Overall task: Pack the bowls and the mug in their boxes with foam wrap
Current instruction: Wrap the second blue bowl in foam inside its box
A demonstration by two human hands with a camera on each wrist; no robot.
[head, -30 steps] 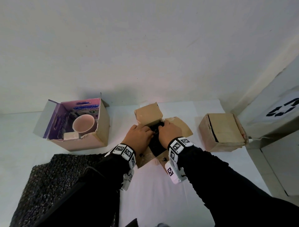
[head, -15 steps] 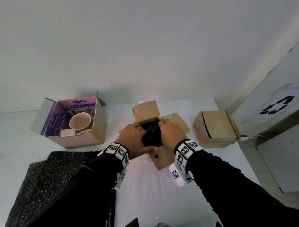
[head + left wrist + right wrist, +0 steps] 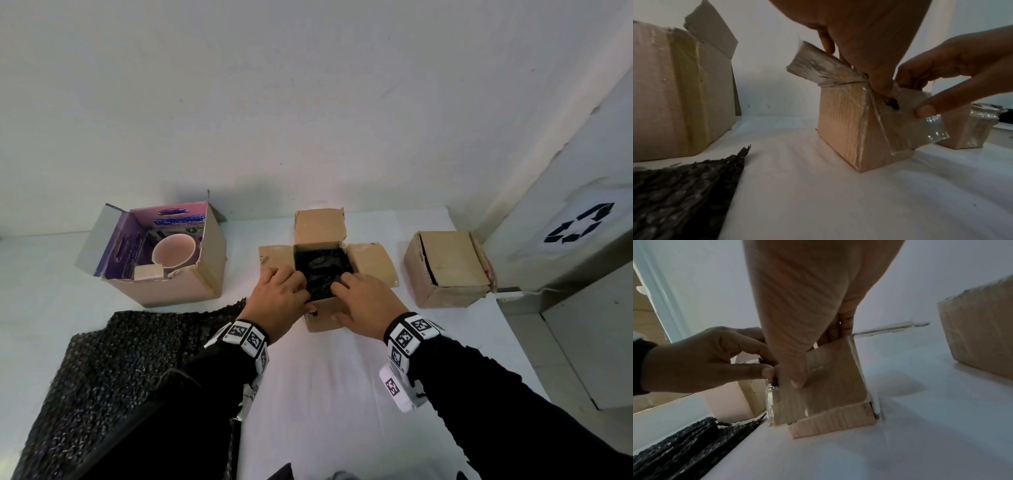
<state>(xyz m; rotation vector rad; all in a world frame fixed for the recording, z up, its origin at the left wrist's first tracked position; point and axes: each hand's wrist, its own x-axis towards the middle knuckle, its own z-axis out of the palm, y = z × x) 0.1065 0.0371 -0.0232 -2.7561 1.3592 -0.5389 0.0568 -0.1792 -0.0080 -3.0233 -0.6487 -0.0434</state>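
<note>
A small open cardboard box [image 3: 323,320] stands mid-table with its flaps spread. Inside lies a bundle in black foam wrap [image 3: 322,270]; what it wraps is hidden. My left hand [image 3: 281,296] pinches the box's near left corner, and a scrap of black foam [image 3: 893,104] shows by its thumb. My right hand [image 3: 363,301] grips the taped near flap [image 3: 920,125], fingers over the rim and thumb [image 3: 797,379] on the front wall. A pale pink mug [image 3: 173,253] sits in the open purple-lined box [image 3: 185,291] at the left.
A sheet of black foam wrap [image 3: 120,359] lies on the white table at my near left, its edge close to the middle box. A shut, taped cardboard box [image 3: 448,267] stands at the right. The wall is just behind the boxes, and a cabinet with a recycling sign [image 3: 579,228] stands far right.
Both hands have drawn back from inside the box to its near edge, uncovering the black bundle. The box now sits square to me.
</note>
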